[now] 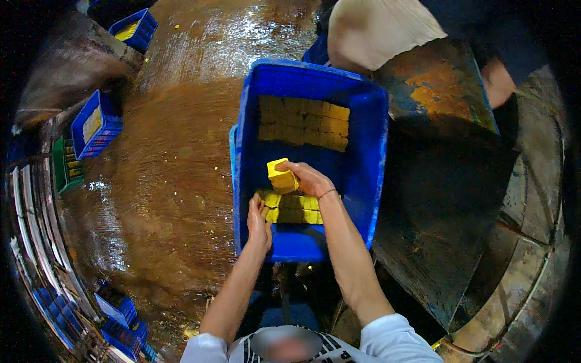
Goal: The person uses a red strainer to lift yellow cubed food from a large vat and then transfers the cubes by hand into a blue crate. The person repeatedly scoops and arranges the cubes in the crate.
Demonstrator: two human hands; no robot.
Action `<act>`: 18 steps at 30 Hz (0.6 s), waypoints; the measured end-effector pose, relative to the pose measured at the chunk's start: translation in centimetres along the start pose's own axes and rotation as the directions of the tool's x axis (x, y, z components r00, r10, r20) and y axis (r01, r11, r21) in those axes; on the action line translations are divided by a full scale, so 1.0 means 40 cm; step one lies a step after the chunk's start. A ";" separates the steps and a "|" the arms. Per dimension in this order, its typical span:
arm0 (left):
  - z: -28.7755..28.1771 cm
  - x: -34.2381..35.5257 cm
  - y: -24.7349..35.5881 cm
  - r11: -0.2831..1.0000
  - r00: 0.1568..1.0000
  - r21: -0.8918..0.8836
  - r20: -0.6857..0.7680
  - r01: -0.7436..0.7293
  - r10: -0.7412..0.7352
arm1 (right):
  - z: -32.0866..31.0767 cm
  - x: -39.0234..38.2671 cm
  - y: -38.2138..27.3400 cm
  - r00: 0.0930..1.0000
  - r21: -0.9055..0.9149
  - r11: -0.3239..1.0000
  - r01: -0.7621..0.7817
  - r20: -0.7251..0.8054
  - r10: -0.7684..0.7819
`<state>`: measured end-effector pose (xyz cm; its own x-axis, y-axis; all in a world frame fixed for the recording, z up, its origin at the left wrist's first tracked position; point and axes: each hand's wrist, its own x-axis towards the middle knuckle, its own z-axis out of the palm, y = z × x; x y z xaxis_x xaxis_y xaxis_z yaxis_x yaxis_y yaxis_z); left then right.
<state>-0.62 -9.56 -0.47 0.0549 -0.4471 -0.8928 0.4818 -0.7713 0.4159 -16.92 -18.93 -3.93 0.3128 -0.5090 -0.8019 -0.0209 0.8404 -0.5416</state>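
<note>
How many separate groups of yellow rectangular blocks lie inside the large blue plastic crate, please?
2: a far group and a near group in the crate, the latter partly behind the left hand and right forearm. Other blocks may be hidden.

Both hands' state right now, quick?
Left hand: open, at the left end of the nearer yellow row.
Right hand: closed, holding at least one yellow block.
</note>
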 end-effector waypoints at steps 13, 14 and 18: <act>-0.054 -0.102 0.007 0.991 0.992 0.108 0.105 -0.074 0.062 | -0.028 -0.025 0.125 0.956 0.031 0.998 -0.062 -0.287 0.069; -0.048 -0.108 0.006 0.986 0.988 0.134 0.136 -0.097 0.078 | -0.038 -0.082 0.127 0.949 0.066 0.998 -0.014 -0.314 0.034; -0.007 -0.137 0.002 0.963 0.968 0.224 0.229 -0.152 0.100 | -0.043 -0.354 0.172 0.924 0.232 0.922 0.309 -0.303 -0.233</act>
<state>-0.64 -7.03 4.40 -0.0985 -0.6138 -0.7833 0.2592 -0.7758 0.5753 -23.16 -6.26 3.28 0.0059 -0.7228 -0.6910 0.2975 0.6610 -0.6889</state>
